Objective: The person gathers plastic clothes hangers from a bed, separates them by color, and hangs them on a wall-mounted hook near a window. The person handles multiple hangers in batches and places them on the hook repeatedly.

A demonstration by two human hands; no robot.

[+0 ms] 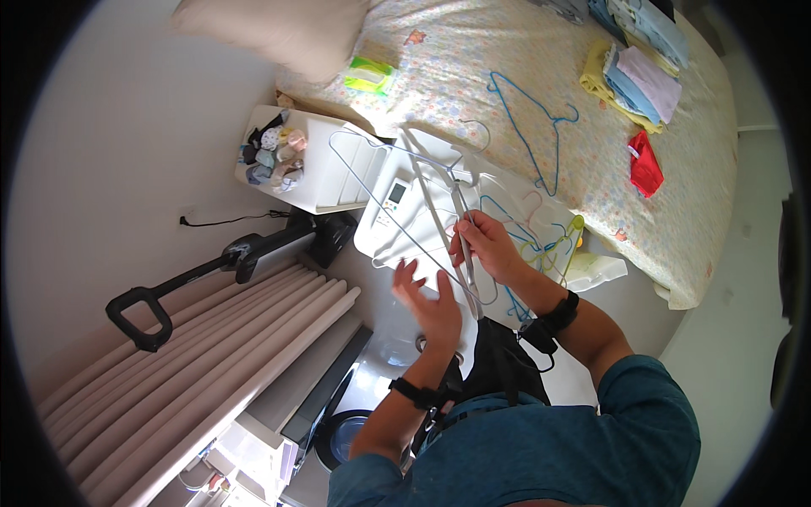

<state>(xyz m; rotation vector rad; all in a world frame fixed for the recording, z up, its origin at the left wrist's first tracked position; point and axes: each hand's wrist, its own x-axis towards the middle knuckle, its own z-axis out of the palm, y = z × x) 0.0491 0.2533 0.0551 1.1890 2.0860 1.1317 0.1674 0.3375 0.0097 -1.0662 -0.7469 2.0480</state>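
My right hand point(486, 246) holds several clothes hangers in a bunch, among them a grey metal-wire hanger point(388, 212) and a silvery hanger point(467, 260) with a wide bar. Its fingers are closed around their bars. My left hand point(432, 305) is raised just below the wire hanger's long bar, fingers apart and slightly blurred; it holds nothing. Below the hands, a white surface point(374, 236) bears a white remote control point(394, 198), blue hangers point(507, 212) and green hangers point(570, 244). A blue hanger point(521, 130) lies on the bed.
Folded clothes point(640, 82), a red cloth item point(645, 166), a green packet point(369, 76) and a pillow point(285, 32) lie on the bed. A white drawer unit point(326, 171) bears small rolled garments. A black-handled appliance point(253, 253) leans near the curtain point(222, 355).
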